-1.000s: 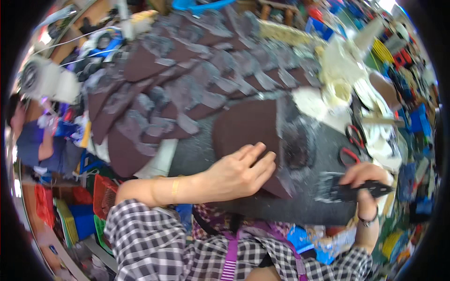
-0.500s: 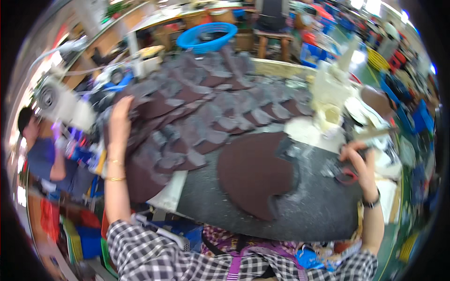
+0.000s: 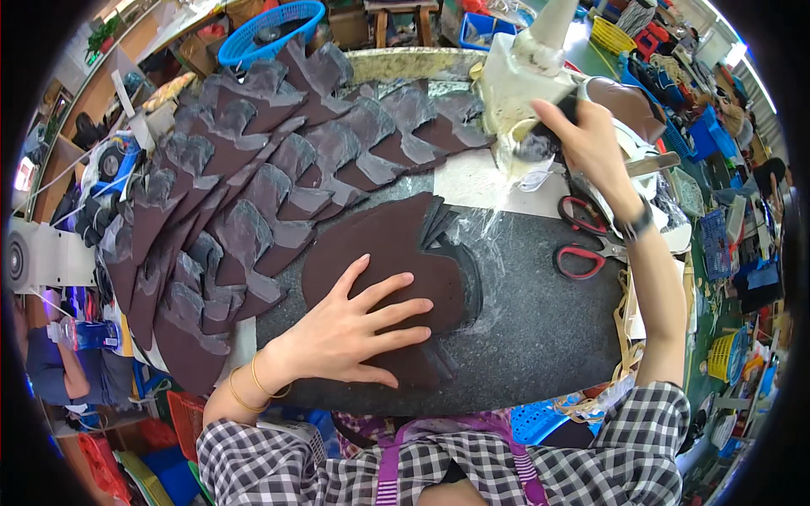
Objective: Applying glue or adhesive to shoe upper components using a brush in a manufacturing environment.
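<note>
My left hand (image 3: pixel 359 325) lies flat with fingers spread on a fanned stack of dark brown cut sheet pieces (image 3: pixel 371 223). The stack rests on a dark, glue-smeared work board (image 3: pixel 531 329). At the far right, my right hand (image 3: pixel 591 139) is closed around a dark brush (image 3: pixel 537 148), its head at the mouth of a whitish, glue-crusted pot (image 3: pixel 516 84). Red-and-black scissors (image 3: pixel 582 261) lie on the board below my right wrist. Many more brown pieces with grey, coated-looking edges (image 3: pixel 253 169) overlap in rows across the left and far side.
A blue basket (image 3: pixel 270 34) stands beyond the table's far left. White cloths and a brown rounded object (image 3: pixel 624 110) crowd the right edge. A white machine (image 3: pixel 51 257) and a bottle (image 3: pixel 89 335) are at the left, beside another person's arm (image 3: pixel 74 371).
My left hand has come from the overlapping pieces onto the stack. My right hand has left the scissors on the board and moved up to the pot, now holding the brush. The view has shifted.
</note>
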`<state>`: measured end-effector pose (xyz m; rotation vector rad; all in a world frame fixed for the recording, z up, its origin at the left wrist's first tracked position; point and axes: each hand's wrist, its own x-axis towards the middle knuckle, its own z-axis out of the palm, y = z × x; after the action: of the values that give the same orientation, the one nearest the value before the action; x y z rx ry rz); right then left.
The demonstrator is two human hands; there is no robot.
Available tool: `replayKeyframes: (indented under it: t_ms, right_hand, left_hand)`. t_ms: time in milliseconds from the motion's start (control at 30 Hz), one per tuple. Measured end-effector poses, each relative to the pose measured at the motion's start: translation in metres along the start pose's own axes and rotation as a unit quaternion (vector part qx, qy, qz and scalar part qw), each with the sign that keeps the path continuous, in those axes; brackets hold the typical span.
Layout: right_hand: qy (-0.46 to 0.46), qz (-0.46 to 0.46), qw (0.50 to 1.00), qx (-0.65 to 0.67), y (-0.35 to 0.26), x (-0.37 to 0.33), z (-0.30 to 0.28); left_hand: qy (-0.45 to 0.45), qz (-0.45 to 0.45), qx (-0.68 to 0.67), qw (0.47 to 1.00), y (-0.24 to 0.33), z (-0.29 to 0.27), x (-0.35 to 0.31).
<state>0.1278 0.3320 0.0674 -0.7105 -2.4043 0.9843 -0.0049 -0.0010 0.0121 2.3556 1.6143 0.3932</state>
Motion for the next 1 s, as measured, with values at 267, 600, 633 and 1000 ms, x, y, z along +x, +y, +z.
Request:
replayKeyframes:
  t_ms: [267,600,633,1000]
  right_hand:
    - [-0.228,-0.04,0.938,0.257,-0.012,-0.049,0.053]
    - [-0.195,-0.36,0.903,0.127,-0.013,-0.146,0.041]
    - [-0.193,-0.47,0.86,0.035,-0.013,-0.152,0.045]
    - [-0.226,-0.243,0.935,0.126,-0.047,-0.13,0.071]
  left_hand:
    - [-0.001,-0.034,0.003,0.999,-0.001,0.011,0.004]
    - [0.042,-0.064,0.006,0.997,0.009,0.018,0.002]
    - [0.042,-0.067,0.003,0.997,0.01,0.02,0.001]
    - [0.126,-0.052,-0.015,0.991,0.005,0.029,0.0]
